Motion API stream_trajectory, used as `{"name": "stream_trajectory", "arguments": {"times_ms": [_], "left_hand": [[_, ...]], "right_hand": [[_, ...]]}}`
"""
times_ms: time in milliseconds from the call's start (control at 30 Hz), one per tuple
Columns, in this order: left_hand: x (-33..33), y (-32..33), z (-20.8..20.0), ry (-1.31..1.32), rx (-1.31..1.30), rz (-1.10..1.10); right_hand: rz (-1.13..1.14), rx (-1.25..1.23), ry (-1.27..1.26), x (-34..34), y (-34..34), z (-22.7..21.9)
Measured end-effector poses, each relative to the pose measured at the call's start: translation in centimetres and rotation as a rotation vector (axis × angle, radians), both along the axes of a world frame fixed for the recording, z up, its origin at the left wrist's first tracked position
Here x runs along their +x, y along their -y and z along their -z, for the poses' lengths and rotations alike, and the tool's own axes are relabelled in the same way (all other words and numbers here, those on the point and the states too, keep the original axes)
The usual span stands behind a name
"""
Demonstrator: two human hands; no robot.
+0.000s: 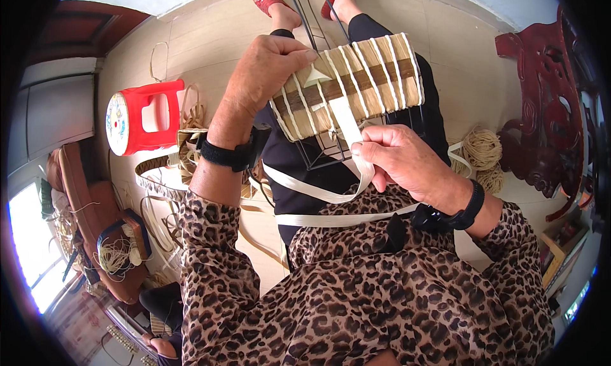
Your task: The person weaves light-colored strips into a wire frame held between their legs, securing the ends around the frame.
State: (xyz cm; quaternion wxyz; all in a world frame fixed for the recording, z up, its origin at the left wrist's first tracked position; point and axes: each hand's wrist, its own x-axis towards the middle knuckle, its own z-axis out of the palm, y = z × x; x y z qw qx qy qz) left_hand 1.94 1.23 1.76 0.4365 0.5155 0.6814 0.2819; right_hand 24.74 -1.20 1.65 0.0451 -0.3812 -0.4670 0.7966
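Observation:
A rectangular woven panel (pixel 377 70) of straw-coloured bands, with one brown band and several white cords across it, rests on a black wire frame (pixel 313 157) over my lap. My left hand (pixel 270 67) is closed at the panel's upper left edge. Its thumb presses on the tip of a pale, pointed strip end (pixel 317 77); the fingers behind are partly hidden. Below the panel my right hand (pixel 404 156) pinches a flat cream strip (pixel 345 121) between thumb and fingers. The strip runs up onto the panel, and its long tail loops down across my lap.
A red plastic stool (pixel 167 118) stands at left, with loose strips (pixel 159 181) around it. Coils of pale cord (pixel 482 151) lie at right by dark red carved furniture (pixel 541 105). A brown bench (pixel 105 223) is at far left; part of another person (pixel 164 309) shows lower left.

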Motion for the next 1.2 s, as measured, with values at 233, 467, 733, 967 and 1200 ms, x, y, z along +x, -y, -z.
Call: {"name": "stream_trajectory", "arguments": {"times_ms": [233,467,733,967,1200], "left_hand": [[-0.2,0.1,0.6,-0.01,0.029,0.011],[0.4,1.5,0.7,-0.247,0.407,-0.003],[3.0,7.0,1.4,-0.657,0.758,0.18],[4.0,7.3,0.8,-0.645,0.698,0.177],[4.5,7.4,1.6,-0.66,0.748,0.122]], "right_hand": [[-0.009,0.038,0.026,0.0,0.1,-0.3],[0.058,0.024,-0.025,0.4,0.3,-0.1],[0.045,0.063,-0.012,0.2,0.4,-0.3],[0.1,0.016,-0.1,-0.1,0.4,-0.8],[0.161,-0.094,-0.218,0.1,-0.3,-1.3]]}}
